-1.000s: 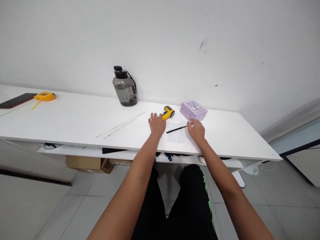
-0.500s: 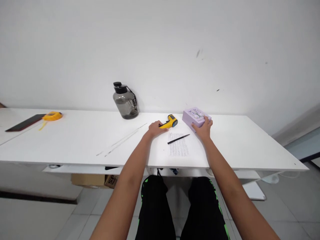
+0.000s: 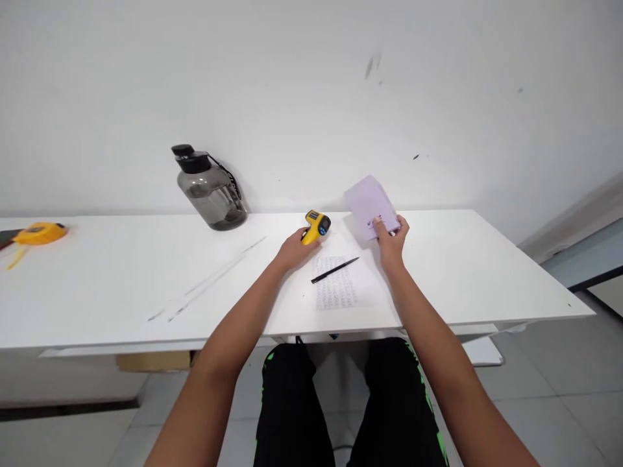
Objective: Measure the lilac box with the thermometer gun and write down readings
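My left hand (image 3: 295, 250) is wrapped round the handle of a yellow and black infrared thermometer (image 3: 316, 227), its small display facing me. In my right hand (image 3: 392, 243) is a lilac box (image 3: 368, 206), tilted up near the wall, with my thumb on its near face and fingers behind. Between my hands lies a sheet of paper (image 3: 348, 298) covered with handwriting. Across the paper rests a black pen (image 3: 335, 270), touched by neither hand.
A grey translucent water bottle (image 3: 211, 194) with a black lid stands by the wall on the white table (image 3: 462, 272). Far left lies a yellow tape measure (image 3: 41, 233) beside a dark flat piece. Below the table is a cardboard box (image 3: 153, 361).
My right hand has tipped the lilac box up, so its printed top no longer shows. The thermometer has turned more upright in my left hand. My view has shifted right.
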### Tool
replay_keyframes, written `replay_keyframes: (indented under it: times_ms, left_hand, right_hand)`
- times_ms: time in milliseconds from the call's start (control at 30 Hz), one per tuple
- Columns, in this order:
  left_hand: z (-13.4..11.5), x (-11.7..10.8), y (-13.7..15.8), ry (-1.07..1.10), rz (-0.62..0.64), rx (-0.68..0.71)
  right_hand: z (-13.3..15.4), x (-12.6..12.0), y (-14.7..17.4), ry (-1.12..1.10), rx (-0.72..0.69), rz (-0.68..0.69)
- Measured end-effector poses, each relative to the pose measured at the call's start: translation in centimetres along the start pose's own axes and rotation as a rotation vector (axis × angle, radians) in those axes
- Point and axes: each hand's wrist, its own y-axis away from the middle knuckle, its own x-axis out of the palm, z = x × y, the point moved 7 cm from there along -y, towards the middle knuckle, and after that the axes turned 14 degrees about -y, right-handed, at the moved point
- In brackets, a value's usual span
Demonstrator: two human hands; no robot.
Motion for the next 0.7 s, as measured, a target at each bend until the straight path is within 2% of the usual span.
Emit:
replay_keyframes:
  times_ms: [100, 167, 233, 367, 500, 567, 700]
  left_hand:
    - [-0.6, -1.2, 0.7, 0.487, -0.047, 0.005]
    - [-1.9, -1.4, 1.5, 0.777, 0.020, 0.048]
    - [-3.5, -1.3, 2.7, 0.966, 0.111, 0.101]
    - [-5.6, -0.5, 4.7, 1.110, 0.275, 0.173]
    - [-6.1, 0.1, 5.2, 1.171, 0.316, 0.210]
    - [-6.1, 0.3, 5.1, 1.181, 0.319, 0.222]
    - [-6.0, 0.6, 4.8, 1.184, 0.316, 0.233]
  right_hand:
    - [0.1, 0.7, 0.7, -0.349, 0.181, -0.001]
    - [0.4, 1.7, 1.4, -0.509, 0.274, 0.082]
    - [0.3, 2.5, 2.0, -0.635, 0.369, 0.139]
    - [-1.0, 3.1, 3.1, -0.761, 0.557, 0.128]
    - [-1.8, 3.5, 3.6, -0.794, 0.627, 0.092]
    - [-1.7, 3.8, 3.8, -0.804, 0.619, 0.102]
    - [-0.8, 4.4, 4.1, -0.782, 0.503, 0.186]
